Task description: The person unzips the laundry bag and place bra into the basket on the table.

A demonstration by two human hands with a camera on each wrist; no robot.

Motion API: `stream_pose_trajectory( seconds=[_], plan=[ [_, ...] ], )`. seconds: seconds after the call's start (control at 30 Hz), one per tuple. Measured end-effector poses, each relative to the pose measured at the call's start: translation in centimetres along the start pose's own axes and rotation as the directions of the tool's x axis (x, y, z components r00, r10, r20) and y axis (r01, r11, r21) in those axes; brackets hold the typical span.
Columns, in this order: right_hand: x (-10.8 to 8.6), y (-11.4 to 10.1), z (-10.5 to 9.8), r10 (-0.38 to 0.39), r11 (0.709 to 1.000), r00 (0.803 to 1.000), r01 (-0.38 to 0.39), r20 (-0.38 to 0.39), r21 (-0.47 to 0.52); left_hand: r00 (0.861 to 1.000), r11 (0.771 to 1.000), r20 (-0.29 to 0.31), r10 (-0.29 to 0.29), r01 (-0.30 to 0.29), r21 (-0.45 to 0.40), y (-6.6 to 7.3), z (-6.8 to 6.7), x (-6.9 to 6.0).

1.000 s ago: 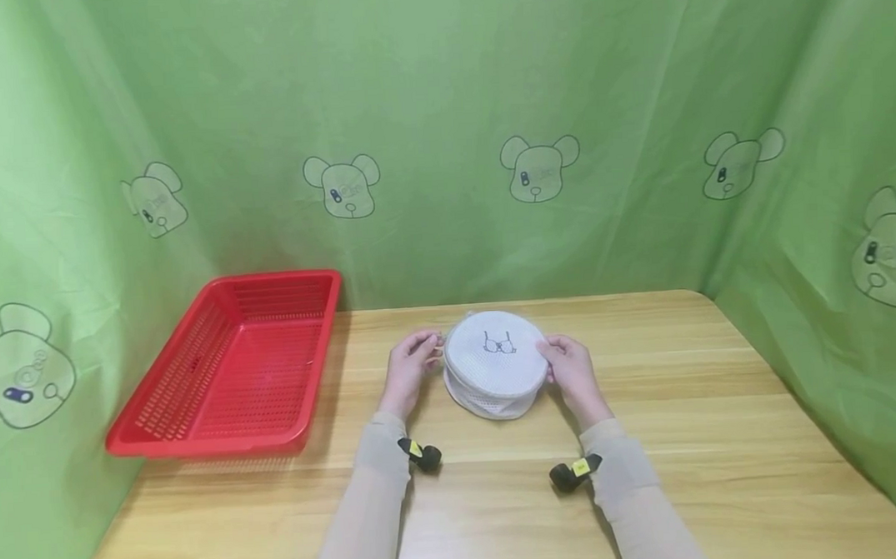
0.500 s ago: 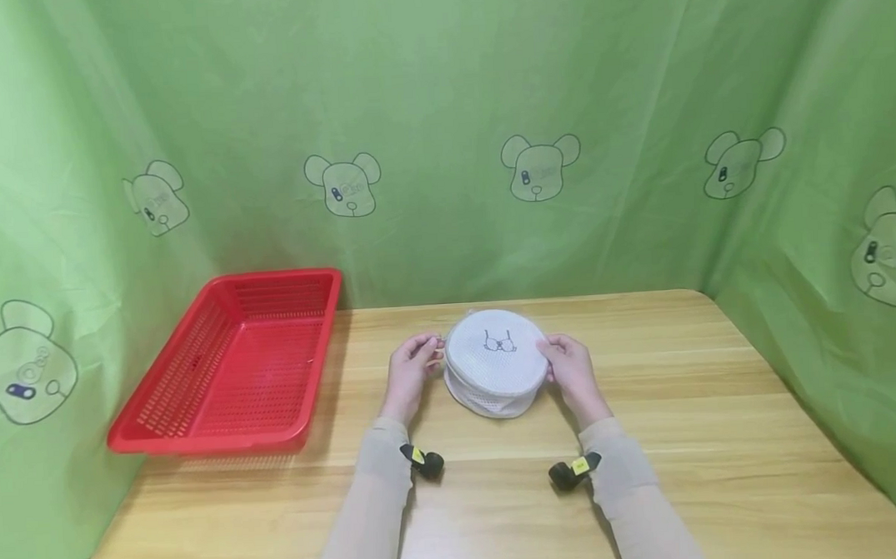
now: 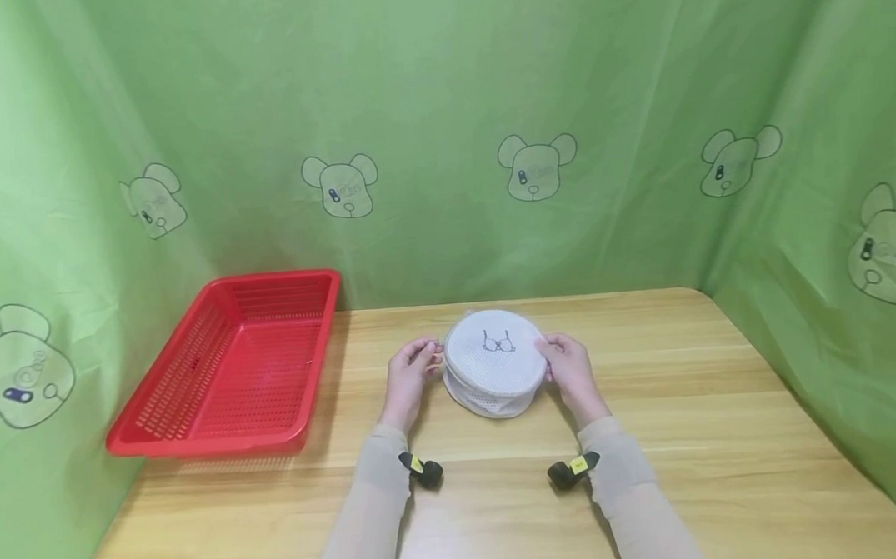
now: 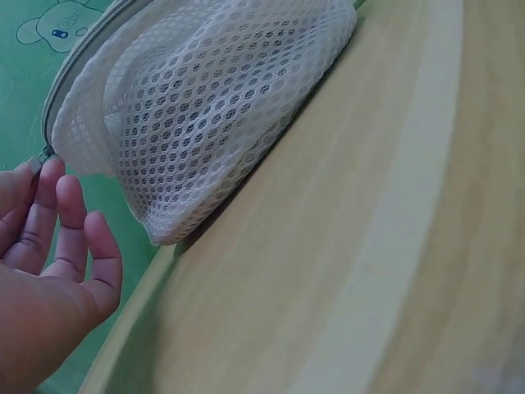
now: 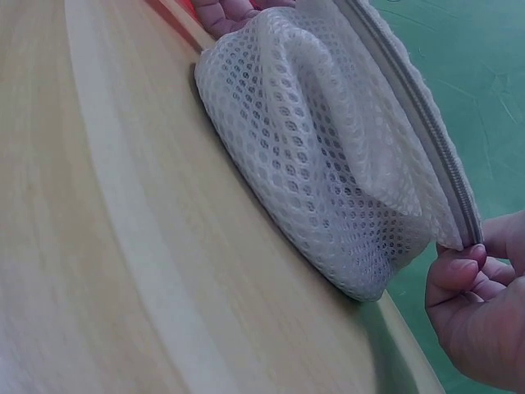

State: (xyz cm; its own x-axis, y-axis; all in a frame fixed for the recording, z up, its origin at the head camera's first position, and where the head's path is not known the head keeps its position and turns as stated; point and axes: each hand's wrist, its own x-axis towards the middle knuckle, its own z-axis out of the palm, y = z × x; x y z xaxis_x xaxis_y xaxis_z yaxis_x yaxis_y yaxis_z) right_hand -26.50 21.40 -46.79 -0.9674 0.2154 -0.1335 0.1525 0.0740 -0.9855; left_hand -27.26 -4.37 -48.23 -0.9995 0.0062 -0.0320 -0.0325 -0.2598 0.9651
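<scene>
A round white mesh laundry bag (image 3: 489, 369) with a bra drawing on its lid stands on the wooden table. Its zipper (image 5: 439, 139) runs around the lid's edge and looks shut along the stretch visible in the right wrist view. On the bag's left side, my left hand (image 3: 409, 379) pinches the small zipper pull (image 4: 47, 153) between thumb and forefinger, the other fingers loosely bent. My right hand (image 3: 572, 372) pinches the rim at the opposite side, thumb on top. The mesh side sags in folds below the lid. What the bag contains cannot be made out.
A red plastic basket (image 3: 200, 446) with slotted walls sits on the left part of the wooden table (image 3: 741, 458). Green curtains (image 3: 439, 80) printed with bear heads enclose the back and both sides. A small black camera is strapped to each wrist.
</scene>
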Motion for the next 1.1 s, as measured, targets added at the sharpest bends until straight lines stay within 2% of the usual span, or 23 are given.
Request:
stream_pose_trajectory(
  seconds=[0.67, 1.1],
  plan=[
    [0.40, 0.44, 0.13, -0.012, 1.000, 1.000, 0.012, -0.021, 0.002, 1.000, 1.000, 0.009, 0.014, -0.013, -0.018, 0.15, -0.09, -0.74],
    [0.22, 0.30, -0.13, 0.006, 1.000, 1.000, -0.006, -0.002, -0.030, 1.000, 1.000, 0.023, 0.007, -0.007, -0.006, 0.03, -0.39, -0.74]
  ],
)
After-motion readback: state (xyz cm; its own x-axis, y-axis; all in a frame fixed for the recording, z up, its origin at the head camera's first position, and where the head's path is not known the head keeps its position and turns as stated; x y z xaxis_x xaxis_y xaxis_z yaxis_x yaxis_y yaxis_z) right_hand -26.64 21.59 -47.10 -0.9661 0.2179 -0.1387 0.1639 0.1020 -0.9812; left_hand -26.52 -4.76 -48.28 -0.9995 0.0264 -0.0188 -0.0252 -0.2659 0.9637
